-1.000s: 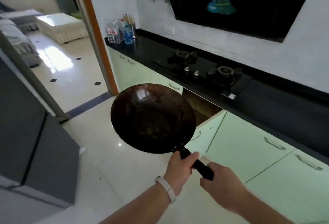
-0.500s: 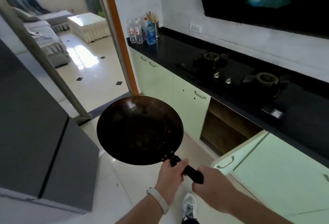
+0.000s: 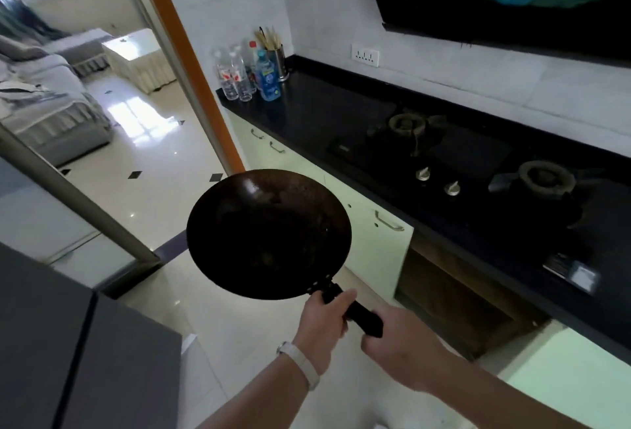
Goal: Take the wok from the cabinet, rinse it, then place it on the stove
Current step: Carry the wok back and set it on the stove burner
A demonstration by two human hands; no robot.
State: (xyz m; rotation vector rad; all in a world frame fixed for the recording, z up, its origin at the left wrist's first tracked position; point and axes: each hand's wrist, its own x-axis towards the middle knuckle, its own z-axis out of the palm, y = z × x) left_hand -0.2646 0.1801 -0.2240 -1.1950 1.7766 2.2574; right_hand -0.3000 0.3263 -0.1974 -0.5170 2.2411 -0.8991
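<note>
I have one wok (image 3: 268, 234), dark and round, held out level in the air over the pale floor (image 3: 143, 142), in front of the cabinets and well short of the stove (image 3: 454, 169). My left hand (image 3: 322, 321) is wrapped tight round the black handle (image 3: 358, 313) just behind the bowl — that grip is clamped on the wok. My right hand (image 3: 401, 348) sits at the tail end of the same handle; from here I cannot tell whether its fingers are closed round it or only resting against it. A white band (image 3: 302, 362) circles the left wrist.

The black worktop (image 3: 324, 104) runs along the wall to my right. Set into it is the stove with two burners (image 3: 408, 123) and two knobs (image 3: 423, 173) in front of them. At the far end of the worktop I count two clear bottles (image 3: 235, 75), one blue bottle (image 3: 268, 78) and one metal cup (image 3: 278, 61) holding sticks — a further bottle with a red cap stands behind them. Below the stove one cabinet (image 3: 454, 295) stands open, its inside dark brown. Three handles (image 3: 387, 222) show on the closed green doors to its left.
</note>
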